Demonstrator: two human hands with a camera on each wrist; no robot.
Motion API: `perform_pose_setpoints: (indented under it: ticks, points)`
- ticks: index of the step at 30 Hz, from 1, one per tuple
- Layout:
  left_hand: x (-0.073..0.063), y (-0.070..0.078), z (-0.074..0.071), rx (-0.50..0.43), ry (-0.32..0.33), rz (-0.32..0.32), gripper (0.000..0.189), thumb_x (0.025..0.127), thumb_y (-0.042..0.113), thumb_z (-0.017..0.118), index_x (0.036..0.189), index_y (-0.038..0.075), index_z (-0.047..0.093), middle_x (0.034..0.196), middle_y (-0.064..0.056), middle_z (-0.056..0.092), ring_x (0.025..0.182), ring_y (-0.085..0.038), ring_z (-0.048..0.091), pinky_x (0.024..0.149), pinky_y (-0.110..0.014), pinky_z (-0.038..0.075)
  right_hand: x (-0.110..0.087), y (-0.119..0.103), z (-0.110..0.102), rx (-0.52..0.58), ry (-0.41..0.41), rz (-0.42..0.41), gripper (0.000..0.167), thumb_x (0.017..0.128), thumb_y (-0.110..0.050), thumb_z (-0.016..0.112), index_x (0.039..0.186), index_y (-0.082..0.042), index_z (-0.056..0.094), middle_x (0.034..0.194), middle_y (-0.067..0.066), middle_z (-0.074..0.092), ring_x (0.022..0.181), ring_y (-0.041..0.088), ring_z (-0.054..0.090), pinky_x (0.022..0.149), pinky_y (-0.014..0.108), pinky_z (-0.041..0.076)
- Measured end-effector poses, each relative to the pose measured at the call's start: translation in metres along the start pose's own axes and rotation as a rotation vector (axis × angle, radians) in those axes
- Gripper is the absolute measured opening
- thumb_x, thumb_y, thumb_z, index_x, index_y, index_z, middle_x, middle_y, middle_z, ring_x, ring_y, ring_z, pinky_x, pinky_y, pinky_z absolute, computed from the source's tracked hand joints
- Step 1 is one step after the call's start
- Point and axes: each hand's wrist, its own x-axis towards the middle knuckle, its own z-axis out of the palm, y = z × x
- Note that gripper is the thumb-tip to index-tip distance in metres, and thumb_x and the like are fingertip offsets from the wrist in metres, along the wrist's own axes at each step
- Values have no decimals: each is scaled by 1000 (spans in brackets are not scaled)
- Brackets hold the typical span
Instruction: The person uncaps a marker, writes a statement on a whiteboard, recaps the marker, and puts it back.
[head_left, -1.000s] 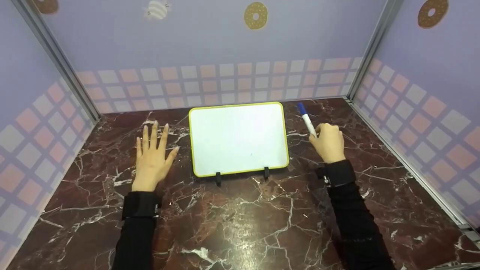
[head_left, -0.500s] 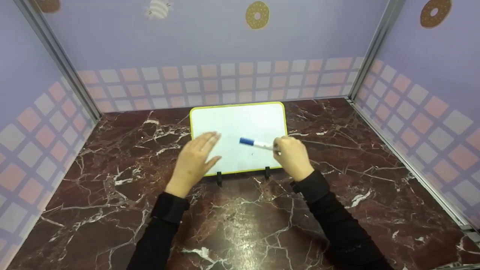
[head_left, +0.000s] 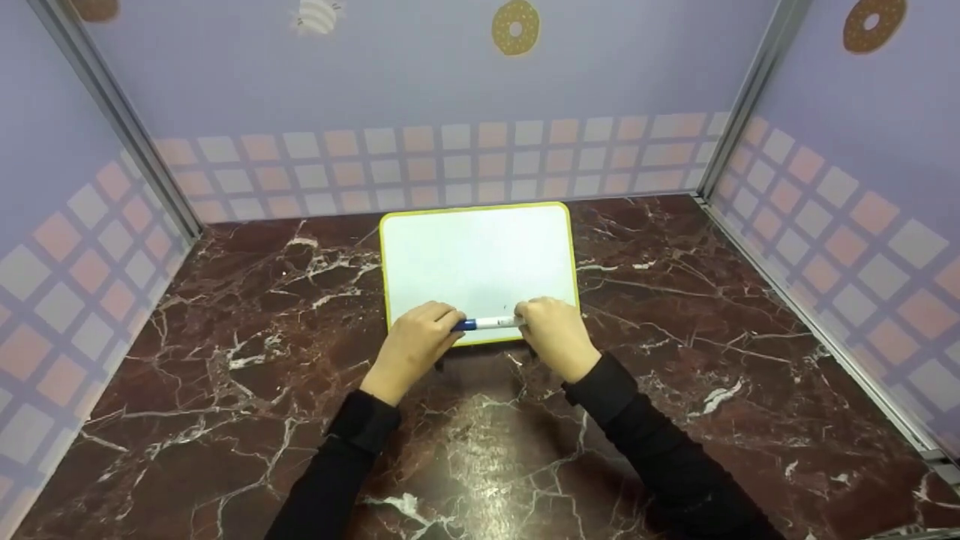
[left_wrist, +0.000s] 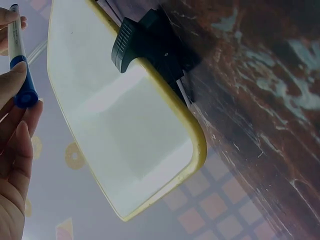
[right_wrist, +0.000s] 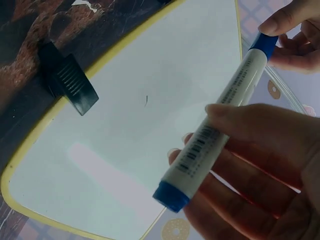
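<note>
A white marker with a blue cap (head_left: 493,322) is held level between both hands, in front of the lower part of a yellow-rimmed whiteboard (head_left: 480,255). With thumb and fingers my left hand (head_left: 416,341) pinches the blue cap (left_wrist: 26,92). My right hand (head_left: 556,334) grips the white barrel (right_wrist: 220,120) near its blue end plug, thumb on one side and fingers on the other. The cap is on the barrel. A small dark mark (right_wrist: 146,101) shows on the board's surface.
Black clip feet (left_wrist: 150,47) hold the board's lower edge, tilted up on the dark red marbled table (head_left: 480,450). Purple patterned walls (head_left: 450,90) with metal corner posts (head_left: 750,105) enclose the table at the back and sides.
My left hand has come off the table at left and taken hold of the marker's cap. My right hand has brought the marker leftward from the right side to the board's front.
</note>
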Motion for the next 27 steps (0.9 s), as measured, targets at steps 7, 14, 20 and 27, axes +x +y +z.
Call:
perform_pose_setpoints:
  ticks: [7,14,20,27]
  points:
    - [1,1,0,-71,-34,-51,18,89,14,71,101,1,70,97,-8,70,90,-23,66,80,-31,58,1,2,2,-3,13,-24,7,79,-7,79,84,-5,75,77,8,72,72,27,69,62,40,58]
    - [2,-4,-5,-129,-34,-108,18,92,14,68,102,0,70,97,-10,70,91,-25,66,81,-34,58,3,6,0,-53,75,-31,10,78,-7,80,86,-6,75,79,7,72,73,23,69,63,36,59]
    - [1,-24,-20,-116,25,-218,18,89,10,71,102,-2,71,98,-16,72,92,-30,69,86,-38,60,6,18,-4,-49,119,41,9,79,-7,80,86,-5,75,79,8,72,72,26,69,61,39,59]
    - [-12,-59,-47,-53,97,-573,22,90,11,71,105,-5,71,103,-24,71,91,-43,69,84,-51,59,7,25,-7,-26,122,57,11,79,-6,79,88,-4,74,82,9,73,74,28,71,63,42,59]
